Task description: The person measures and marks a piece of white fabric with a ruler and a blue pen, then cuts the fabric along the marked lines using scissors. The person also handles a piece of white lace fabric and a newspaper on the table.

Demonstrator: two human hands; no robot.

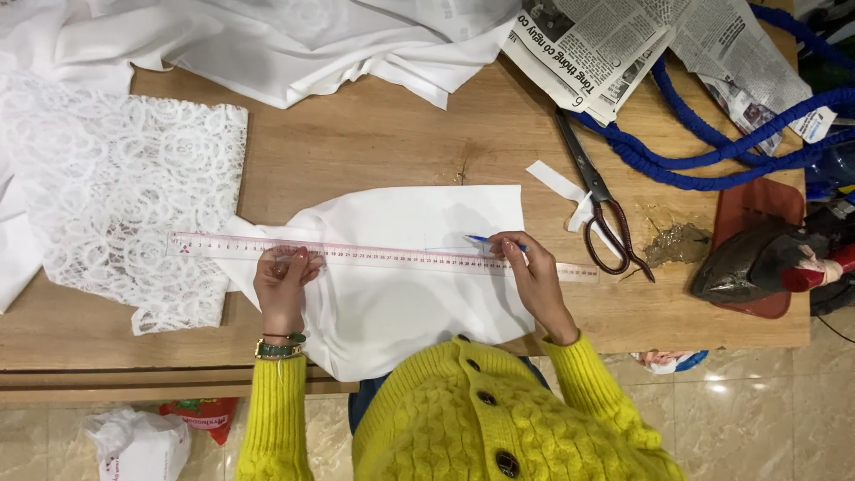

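Left hand (283,283) flat, fingers pressing clear ruler (383,256) onto white fabric piece (405,276). Right hand (532,272) pinches blue pen (485,240), tip at ruler edge; pen barrel mostly hidden.

Ruler (383,254) lies across fabric piece (401,267) on table (374,134); lace (116,196) to left, scissors (601,205) & iron (757,263) to right.

I see plain white cloth (401,267) under a clear ruler (374,253) with pink markings, and white lace (116,196) patterned in rings at the tabletop's (374,134) left edge. My pen (481,240) is blue, my sleeves yellow; blue hose (712,151) coils at the brown tabletop's right corner.
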